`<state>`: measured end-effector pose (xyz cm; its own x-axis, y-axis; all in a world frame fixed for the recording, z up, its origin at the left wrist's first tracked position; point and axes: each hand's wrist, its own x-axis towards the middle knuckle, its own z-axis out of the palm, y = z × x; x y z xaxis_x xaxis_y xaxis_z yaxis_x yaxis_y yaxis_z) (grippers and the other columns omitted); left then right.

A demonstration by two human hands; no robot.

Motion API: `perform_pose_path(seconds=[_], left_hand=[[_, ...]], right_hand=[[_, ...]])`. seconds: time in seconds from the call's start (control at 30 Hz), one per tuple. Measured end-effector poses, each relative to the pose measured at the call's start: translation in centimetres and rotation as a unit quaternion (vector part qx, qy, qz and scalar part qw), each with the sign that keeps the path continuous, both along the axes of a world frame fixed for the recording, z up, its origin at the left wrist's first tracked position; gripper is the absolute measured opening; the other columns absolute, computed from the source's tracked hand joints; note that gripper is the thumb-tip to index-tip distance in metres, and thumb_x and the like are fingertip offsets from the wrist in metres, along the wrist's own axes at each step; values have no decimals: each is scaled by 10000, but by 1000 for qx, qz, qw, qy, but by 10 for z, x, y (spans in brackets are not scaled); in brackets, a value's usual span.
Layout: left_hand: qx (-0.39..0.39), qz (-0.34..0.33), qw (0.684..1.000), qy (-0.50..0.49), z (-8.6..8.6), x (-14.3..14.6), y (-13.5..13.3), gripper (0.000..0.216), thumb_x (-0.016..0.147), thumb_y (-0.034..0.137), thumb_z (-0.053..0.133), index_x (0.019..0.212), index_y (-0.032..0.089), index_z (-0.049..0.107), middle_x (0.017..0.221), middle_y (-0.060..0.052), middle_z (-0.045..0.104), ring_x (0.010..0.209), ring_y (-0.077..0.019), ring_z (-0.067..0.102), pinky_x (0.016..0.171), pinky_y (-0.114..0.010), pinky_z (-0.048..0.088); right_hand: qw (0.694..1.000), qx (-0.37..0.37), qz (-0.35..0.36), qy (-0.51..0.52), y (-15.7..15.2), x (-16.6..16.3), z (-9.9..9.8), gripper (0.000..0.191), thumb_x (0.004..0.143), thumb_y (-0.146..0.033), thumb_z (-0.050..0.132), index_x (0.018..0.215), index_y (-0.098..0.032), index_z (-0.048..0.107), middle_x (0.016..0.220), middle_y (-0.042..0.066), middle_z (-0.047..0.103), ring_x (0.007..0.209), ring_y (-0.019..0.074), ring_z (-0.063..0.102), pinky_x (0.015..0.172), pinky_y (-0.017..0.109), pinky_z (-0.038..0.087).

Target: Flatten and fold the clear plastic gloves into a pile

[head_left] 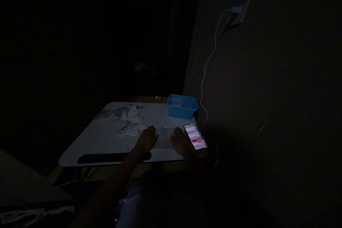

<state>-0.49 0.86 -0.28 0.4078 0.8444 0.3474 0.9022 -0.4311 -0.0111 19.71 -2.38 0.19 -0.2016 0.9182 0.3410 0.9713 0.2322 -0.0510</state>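
In dim light, my left hand (147, 139) lies flat on the white table (101, 142), fingers stretched forward. My right hand (181, 141) rests palm down in the same way, a little to the right. Between them lies a clear plastic bag (164, 135), hard to make out, its side edges close to both hands. Beside my right hand is a phone (194, 136) with a lit screen. To the left of my left hand several pale, flat items (130, 124) are spread out, seemingly in clear wrappers; their kind cannot be made out.
A blue plastic basket (181, 112) with a pale packet (176, 102) inside stands at the table's back right. A small pink-and-white object (158, 97) lies beyond the far edge. A white cable (205, 66) hangs from a wall socket (239, 12). A black slot (107, 157) runs along the front edge.
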Motion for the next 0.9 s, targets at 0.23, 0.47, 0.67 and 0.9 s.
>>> perform_pose_path(seconds=[0.23, 0.47, 0.67, 0.9], left_hand=[[2, 29, 999, 14, 2, 5, -5, 530, 869, 383, 261, 1231, 33, 429, 1326, -196, 387, 1247, -262, 333, 1001, -392, 279], [-23, 42, 999, 12, 5, 6, -9, 542, 867, 375, 241, 1255, 31, 401, 1342, -193, 364, 1261, -261, 308, 1004, -394, 253], [-42, 48, 998, 3, 6, 7, -8, 545, 865, 371, 249, 1253, 20, 400, 1340, -201, 359, 1256, -275, 312, 998, -408, 258], [-20, 40, 999, -4, 4, 6, -8, 523, 860, 351, 258, 1254, 40, 406, 1336, -193, 372, 1252, -274, 320, 999, -420, 259]], right_hand=[[1000, 14, 1, 10, 0, 0, -1, 490, 908, -342, 220, 1278, -74, 398, 1334, 139, 392, 1255, 206, 323, 1029, 393, 222], [996, 34, 23, 74, 7, 9, -8, 502, 890, -359, 271, 1292, -75, 373, 1329, 148, 402, 1238, 222, 349, 1016, 402, 274], [994, 40, 4, 100, 7, 8, 2, 489, 877, -289, 272, 1293, -47, 360, 1348, 160, 369, 1259, 223, 309, 1022, 377, 276], [995, -47, 90, 22, 12, -48, 22, 483, 898, -335, 223, 1327, -131, 311, 1393, 96, 307, 1288, 199, 248, 1036, 454, 192]])
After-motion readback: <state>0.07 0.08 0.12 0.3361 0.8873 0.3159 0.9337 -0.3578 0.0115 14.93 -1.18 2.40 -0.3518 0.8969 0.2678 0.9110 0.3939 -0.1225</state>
